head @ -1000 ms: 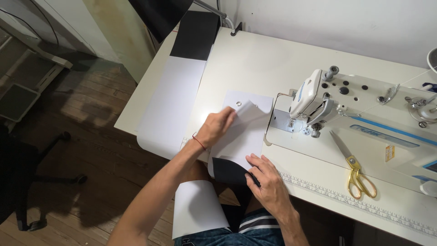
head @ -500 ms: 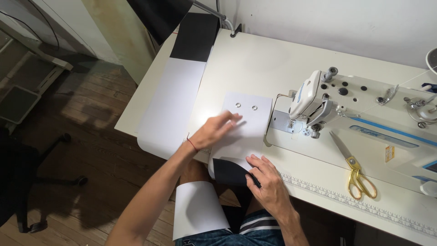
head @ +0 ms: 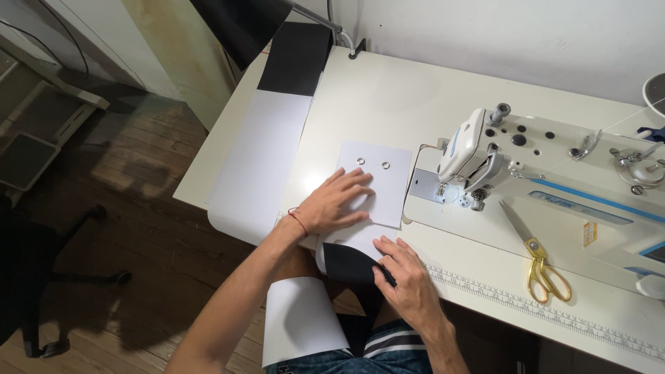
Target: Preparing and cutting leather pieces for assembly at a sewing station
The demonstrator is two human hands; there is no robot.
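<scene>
Head view: white panel [head: 379, 181] long axis toward wall — left hand [head: 337, 201] flat, spread; right hand [head: 409, 277] grip pinching black fabric [head: 346, 263].

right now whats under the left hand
The left hand lies flat on a white sheet with two metal eyelets near its far edge. Whatever sits beneath the sheet there is covered. The right hand presses black fabric at the table's edge.

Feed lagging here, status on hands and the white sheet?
Left hand flat on white sheet. Right hand pinching black fabric at table edge. Scissors lie clear.
</scene>
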